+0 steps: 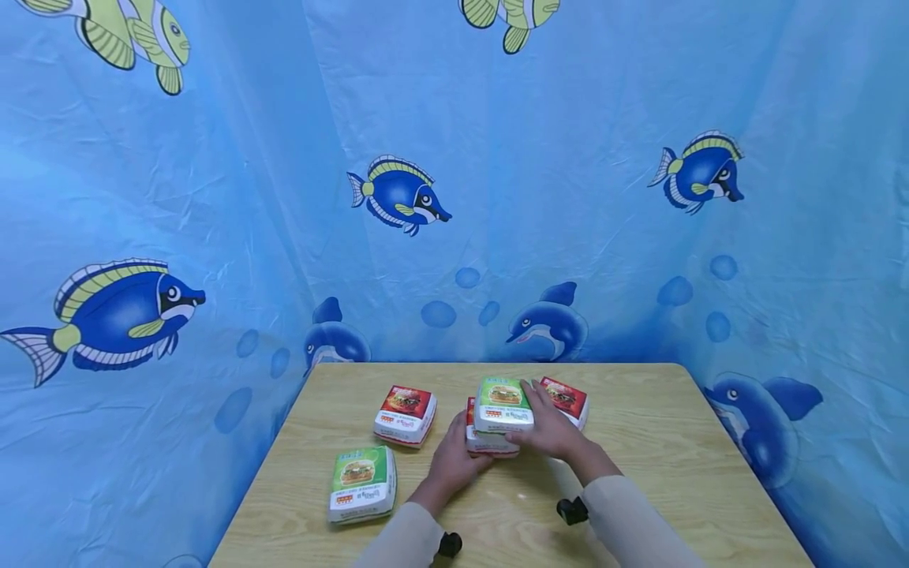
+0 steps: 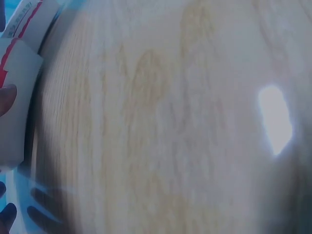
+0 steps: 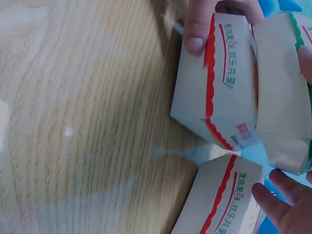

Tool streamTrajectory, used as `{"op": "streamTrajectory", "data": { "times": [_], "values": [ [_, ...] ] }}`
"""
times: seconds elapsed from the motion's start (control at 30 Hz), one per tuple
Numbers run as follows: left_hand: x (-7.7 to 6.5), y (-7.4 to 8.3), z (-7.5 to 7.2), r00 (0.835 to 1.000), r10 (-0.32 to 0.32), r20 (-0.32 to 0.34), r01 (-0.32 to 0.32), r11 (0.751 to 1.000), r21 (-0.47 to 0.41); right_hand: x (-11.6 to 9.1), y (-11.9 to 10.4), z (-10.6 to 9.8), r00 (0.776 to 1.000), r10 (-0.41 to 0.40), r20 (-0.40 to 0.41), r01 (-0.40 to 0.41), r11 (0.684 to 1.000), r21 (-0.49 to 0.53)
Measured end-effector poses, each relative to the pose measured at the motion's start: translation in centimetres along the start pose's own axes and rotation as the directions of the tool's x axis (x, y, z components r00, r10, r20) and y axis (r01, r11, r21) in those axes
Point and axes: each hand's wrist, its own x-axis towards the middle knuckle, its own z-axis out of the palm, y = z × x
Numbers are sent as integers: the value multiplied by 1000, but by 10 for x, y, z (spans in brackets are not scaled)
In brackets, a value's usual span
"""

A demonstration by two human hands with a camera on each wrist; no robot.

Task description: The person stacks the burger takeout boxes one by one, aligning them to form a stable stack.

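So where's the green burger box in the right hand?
In the head view, the green burger box is low, just right of centre, over the red burger box in the left hand.

A glossy blue sheet curtain point(image 1: 568, 118) hangs behind and beside a pale wood-grain table point(image 1: 675, 426) with rounded far corners. The curtain bears blue fish point(image 1: 401, 195) with yellow tail bases, yellow-green fish point(image 1: 145, 38) with white bands, blue-and-white dolphins point(image 1: 554, 322) and darker blue oval bubbles point(image 1: 438, 314).

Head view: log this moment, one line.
left hand: holds middle red box | right hand: holds green box over it | table: left green box, left red box, right red box
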Motion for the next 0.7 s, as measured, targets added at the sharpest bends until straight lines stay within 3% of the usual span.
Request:
{"op": "streamTrajectory", "data": {
  "times": [0.2,0.47,0.7],
  "values": [
    [-1,2,2,1000,0,-27,1,999,32,0,-10,-2,999,7,46,-8,1000,17],
    [-3,2,-5,999,36,6,-36,999,-28,-1,-12,-1,998,-14,57,10,998,67],
    [-3,4,-7,1000,28,15,-27,999,-48,-4,-16,3,998,-18,52,17,1000,17]
  ]
}}
